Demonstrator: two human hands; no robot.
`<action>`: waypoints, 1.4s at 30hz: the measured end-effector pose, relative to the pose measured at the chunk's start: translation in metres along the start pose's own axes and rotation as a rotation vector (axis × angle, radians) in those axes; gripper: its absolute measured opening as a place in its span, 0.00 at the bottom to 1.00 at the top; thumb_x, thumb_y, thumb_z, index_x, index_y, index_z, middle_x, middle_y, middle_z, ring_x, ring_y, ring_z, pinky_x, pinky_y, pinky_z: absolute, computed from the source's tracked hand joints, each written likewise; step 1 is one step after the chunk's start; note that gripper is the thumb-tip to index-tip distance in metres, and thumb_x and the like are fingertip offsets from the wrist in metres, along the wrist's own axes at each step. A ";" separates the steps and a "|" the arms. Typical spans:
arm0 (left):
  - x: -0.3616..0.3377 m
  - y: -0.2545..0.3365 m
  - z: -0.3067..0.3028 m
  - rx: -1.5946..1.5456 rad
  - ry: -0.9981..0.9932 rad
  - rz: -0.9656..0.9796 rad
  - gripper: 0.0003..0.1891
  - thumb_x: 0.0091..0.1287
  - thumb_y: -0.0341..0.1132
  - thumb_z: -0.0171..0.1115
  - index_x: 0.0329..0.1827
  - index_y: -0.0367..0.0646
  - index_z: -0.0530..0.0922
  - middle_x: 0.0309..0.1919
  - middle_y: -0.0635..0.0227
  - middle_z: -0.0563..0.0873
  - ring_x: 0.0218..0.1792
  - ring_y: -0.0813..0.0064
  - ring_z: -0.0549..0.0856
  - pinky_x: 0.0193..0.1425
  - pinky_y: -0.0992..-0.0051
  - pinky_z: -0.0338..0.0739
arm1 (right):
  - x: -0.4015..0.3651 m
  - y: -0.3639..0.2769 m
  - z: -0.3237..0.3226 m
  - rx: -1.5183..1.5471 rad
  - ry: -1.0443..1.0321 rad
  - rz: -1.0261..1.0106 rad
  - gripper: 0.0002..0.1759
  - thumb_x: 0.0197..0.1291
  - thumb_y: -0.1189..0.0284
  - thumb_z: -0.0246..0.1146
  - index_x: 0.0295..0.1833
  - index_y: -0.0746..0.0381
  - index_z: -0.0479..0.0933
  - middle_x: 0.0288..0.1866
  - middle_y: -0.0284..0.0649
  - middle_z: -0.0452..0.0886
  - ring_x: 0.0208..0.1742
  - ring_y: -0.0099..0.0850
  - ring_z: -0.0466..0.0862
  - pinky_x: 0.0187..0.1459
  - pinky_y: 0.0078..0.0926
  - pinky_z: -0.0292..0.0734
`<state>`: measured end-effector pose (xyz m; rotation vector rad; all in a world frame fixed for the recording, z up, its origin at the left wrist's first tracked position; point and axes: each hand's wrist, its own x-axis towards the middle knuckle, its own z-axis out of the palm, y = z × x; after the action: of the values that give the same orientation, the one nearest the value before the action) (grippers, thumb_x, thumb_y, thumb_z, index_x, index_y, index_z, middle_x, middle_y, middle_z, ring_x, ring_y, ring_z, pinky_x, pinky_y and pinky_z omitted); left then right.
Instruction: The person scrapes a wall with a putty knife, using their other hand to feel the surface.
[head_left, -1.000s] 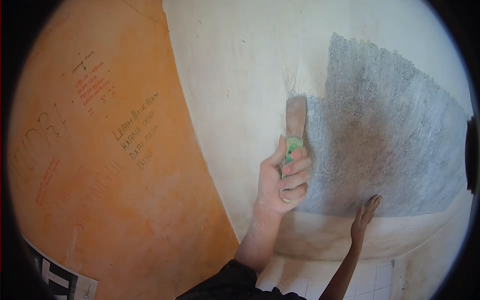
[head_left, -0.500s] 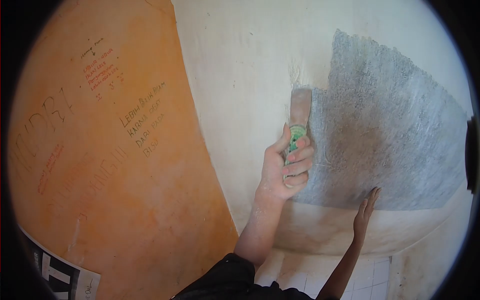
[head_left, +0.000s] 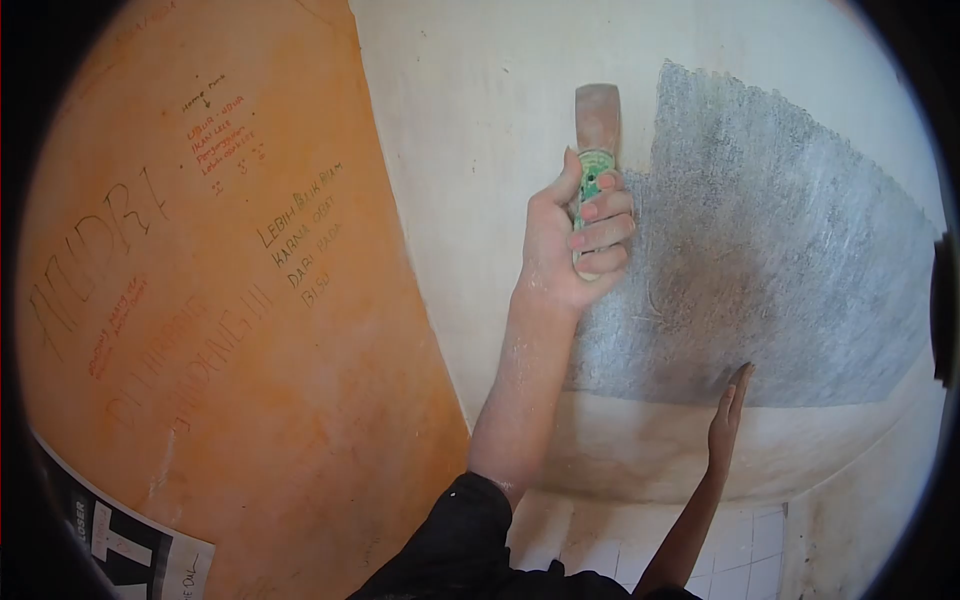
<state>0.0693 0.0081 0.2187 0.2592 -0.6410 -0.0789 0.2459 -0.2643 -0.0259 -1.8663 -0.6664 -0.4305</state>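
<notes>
My left hand point(head_left: 580, 240) is raised with its fingers wrapped around the green handle of a putty knife point(head_left: 598, 120). The broad, dull metal blade points upward over the white painted wall point(head_left: 480, 150), just left of a grey patch point(head_left: 800, 230) where the paint layer is gone. White dust speckles the left forearm. Lower right, my right hand point(head_left: 732, 410) is held with fingers stretched out, its fingertips at the bottom edge of the grey patch.
An orange wall point(head_left: 200, 400) with handwriting meets the white wall at a corner on the left. A black-and-white poster point(head_left: 120, 545) shows at lower left. White tiles point(head_left: 735, 550) lie at the bottom.
My left hand has moved up the wall with the putty knife, from beside the grey patch to above its lower left step. My right hand stays nearly in place.
</notes>
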 end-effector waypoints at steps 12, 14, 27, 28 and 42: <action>-0.029 -0.012 -0.025 -0.090 -0.031 -0.073 0.24 0.78 0.57 0.39 0.38 0.44 0.70 0.22 0.75 0.68 0.12 0.85 0.63 0.12 0.81 0.50 | -0.005 0.006 0.008 0.125 -0.043 0.034 0.32 0.79 0.60 0.39 0.81 0.63 0.43 0.84 0.47 0.43 0.84 0.40 0.43 0.80 0.37 0.40; -0.037 -0.020 -0.041 0.003 0.060 -0.002 0.24 0.79 0.56 0.39 0.38 0.44 0.70 0.22 0.75 0.68 0.13 0.85 0.63 0.12 0.81 0.50 | -0.007 0.004 0.006 0.032 -0.033 0.024 0.33 0.79 0.59 0.39 0.81 0.62 0.43 0.84 0.47 0.43 0.83 0.40 0.43 0.80 0.37 0.40; -0.026 -0.022 -0.034 -0.019 0.014 0.018 0.24 0.79 0.56 0.40 0.39 0.44 0.70 0.22 0.75 0.68 0.14 0.84 0.63 0.12 0.80 0.50 | -0.008 0.004 0.000 0.124 -0.037 0.050 0.33 0.79 0.58 0.39 0.81 0.62 0.43 0.84 0.46 0.44 0.83 0.40 0.45 0.79 0.38 0.42; -0.028 -0.021 -0.038 -0.013 0.025 0.009 0.23 0.79 0.55 0.40 0.39 0.43 0.70 0.22 0.74 0.68 0.14 0.84 0.63 0.12 0.80 0.50 | -0.007 0.004 -0.001 0.126 -0.043 0.054 0.33 0.79 0.58 0.40 0.81 0.62 0.43 0.84 0.46 0.44 0.83 0.40 0.45 0.79 0.38 0.42; 0.011 0.009 0.001 0.074 0.002 0.011 0.23 0.78 0.56 0.41 0.38 0.44 0.71 0.22 0.76 0.68 0.13 0.84 0.63 0.12 0.80 0.50 | -0.008 -0.002 0.003 0.075 -0.054 0.072 0.33 0.79 0.59 0.39 0.81 0.63 0.42 0.83 0.47 0.44 0.83 0.39 0.44 0.80 0.37 0.41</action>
<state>0.0768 0.0150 0.2284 0.3273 -0.6438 -0.0445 0.2379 -0.2632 -0.0302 -1.8303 -0.6401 -0.3058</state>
